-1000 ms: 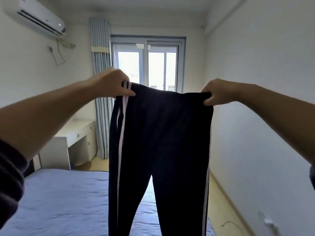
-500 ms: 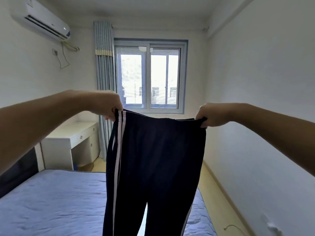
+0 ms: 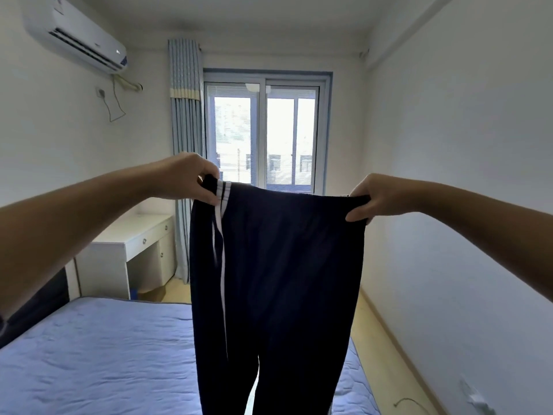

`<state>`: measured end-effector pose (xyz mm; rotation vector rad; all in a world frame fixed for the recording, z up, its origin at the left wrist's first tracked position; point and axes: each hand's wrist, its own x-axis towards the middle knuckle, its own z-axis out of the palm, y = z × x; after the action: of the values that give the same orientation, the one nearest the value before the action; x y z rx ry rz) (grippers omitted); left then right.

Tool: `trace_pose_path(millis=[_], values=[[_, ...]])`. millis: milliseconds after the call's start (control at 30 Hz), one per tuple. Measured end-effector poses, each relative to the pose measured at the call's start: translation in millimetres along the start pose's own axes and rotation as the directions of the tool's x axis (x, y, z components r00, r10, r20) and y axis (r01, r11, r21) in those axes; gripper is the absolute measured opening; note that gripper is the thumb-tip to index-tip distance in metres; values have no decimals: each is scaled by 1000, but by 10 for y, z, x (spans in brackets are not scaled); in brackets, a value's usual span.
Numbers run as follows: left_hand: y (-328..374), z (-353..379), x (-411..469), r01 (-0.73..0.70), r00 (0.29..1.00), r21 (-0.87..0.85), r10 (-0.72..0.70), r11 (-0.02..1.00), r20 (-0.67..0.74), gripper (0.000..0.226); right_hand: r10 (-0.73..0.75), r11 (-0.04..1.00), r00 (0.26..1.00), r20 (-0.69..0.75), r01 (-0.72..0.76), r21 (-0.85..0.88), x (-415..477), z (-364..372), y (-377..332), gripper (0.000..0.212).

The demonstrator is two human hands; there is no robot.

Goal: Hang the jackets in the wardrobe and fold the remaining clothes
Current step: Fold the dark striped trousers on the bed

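Hands (image 3: 191, 178) (image 3: 369, 197) pinch navy white-striped trousers (image 3: 278, 265) hanging open.

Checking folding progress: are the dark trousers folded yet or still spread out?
Spread out. The trousers hang full length, each hand, left and right, pinching a waistband corner, legs dangling over the bed.

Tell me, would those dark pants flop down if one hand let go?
Probably yes. The pants hang limp from the waistband, legs drooping straight down, so they look soft, not stiff. Only the left hand and right hand stretch them flat. They seem light, since pinched fingers suffice.
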<state>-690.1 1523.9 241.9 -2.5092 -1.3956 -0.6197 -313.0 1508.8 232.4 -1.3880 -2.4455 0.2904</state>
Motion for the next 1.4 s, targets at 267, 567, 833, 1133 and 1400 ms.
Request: trace_pose_path(millis=[267, 567, 833, 1133, 1400], values=[[43, -234, 109, -46, 975, -68, 60, 997, 215, 12, -65, 992, 984, -164, 81, 98, 24, -379, 16, 11], [16, -191, 222, -23, 952, 31, 12, 999, 306, 12, 43, 976, 987, -156, -75, -206, 45, -392, 54, 30], [32, 87, 183, 42, 997, -279, -57, 959, -46, 17, 84, 912, 972, -221, 14, 409, -10, -211, 303, 30], [117, 285, 325, 195, 981, -479, -167, 856, 102, 35, 39, 773, 999, 33, -51, 632, 104, -80, 459, 40], [118, 331, 303, 145, 957, -548, -256, 824, -133, 6, 137, 750, 963, -233, 53, 659, 196, 9, 515, 27]])
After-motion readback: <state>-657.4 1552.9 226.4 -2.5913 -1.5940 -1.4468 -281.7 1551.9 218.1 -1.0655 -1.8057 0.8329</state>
